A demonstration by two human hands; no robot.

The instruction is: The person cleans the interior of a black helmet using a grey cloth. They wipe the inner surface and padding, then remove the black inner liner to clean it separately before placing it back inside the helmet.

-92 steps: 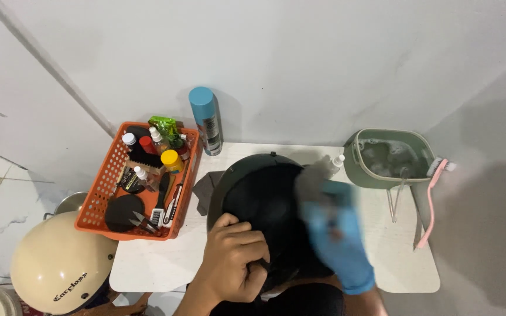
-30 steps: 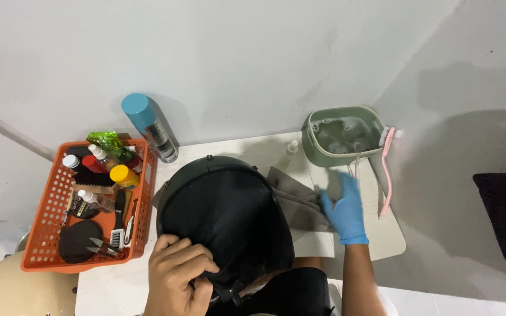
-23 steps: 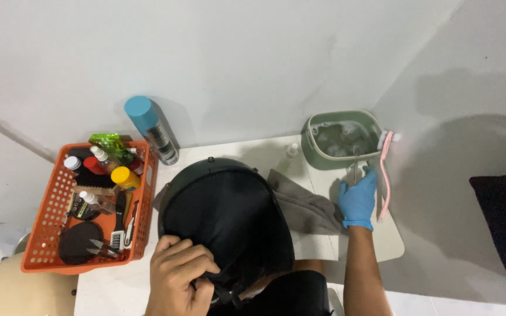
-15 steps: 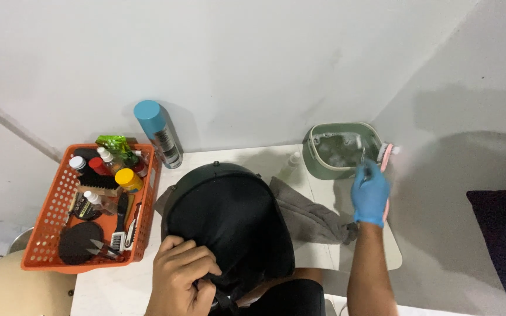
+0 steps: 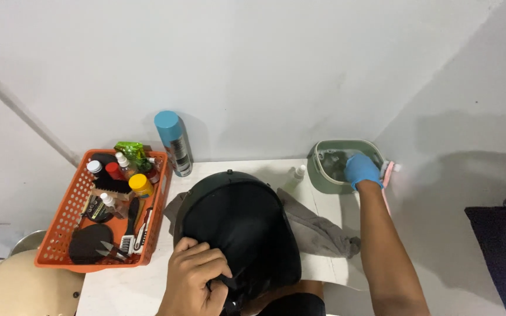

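white table (image 5: 124,289) | left hand (image 5: 197,275) grips black helmet (image 5: 238,231) | right hand (image 5: 361,169) (blue-gloved) in green basin (image 5: 317,175), grip unclear

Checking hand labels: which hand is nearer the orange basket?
Left. The left hand grips the black helmet beside the orange basket; the gloved right hand reaches into the green basin.

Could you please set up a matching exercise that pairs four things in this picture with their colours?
Things:
1. basket
2. spray can cap
3. helmet under the left hand
4. glove on the right hand at the green tub

Colours:
a. black
b. orange
c. blue glove colour
d. turquoise

Pairs: 1-b, 2-d, 3-a, 4-c
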